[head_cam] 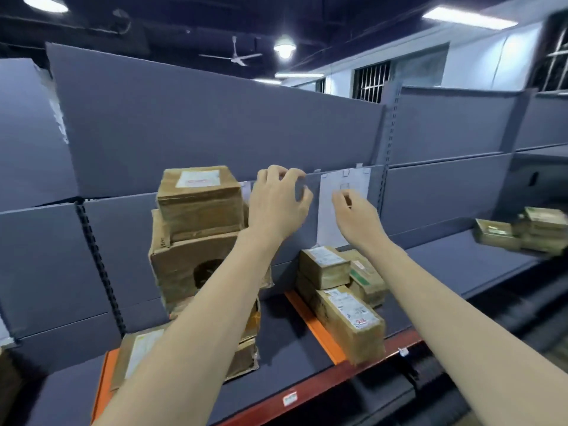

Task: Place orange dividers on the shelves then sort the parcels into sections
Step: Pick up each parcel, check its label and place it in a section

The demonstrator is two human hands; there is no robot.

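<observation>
Both my arms reach to the back of the grey shelf point(455, 259). My left hand point(276, 207) curls its fingers at the top edge of the lower back panel point(430, 195), thumb in front of it. My right hand point(353, 216) pinches at a white paper sheet point(329, 216) hanging on that panel. One orange divider point(316, 327) lies across the shelf beside a pile of small brown parcels point(341, 287). A second orange divider point(103, 385) shows at the lower left, next to a tall stack of larger parcels point(196, 229).
More small parcels point(522, 232) are piled on the shelf at the far right. An upright slotted post point(388, 142) splits the shelf bays. The shelf's red front rail point(307, 392) runs below my arms. Bare shelf lies between the two parcel piles.
</observation>
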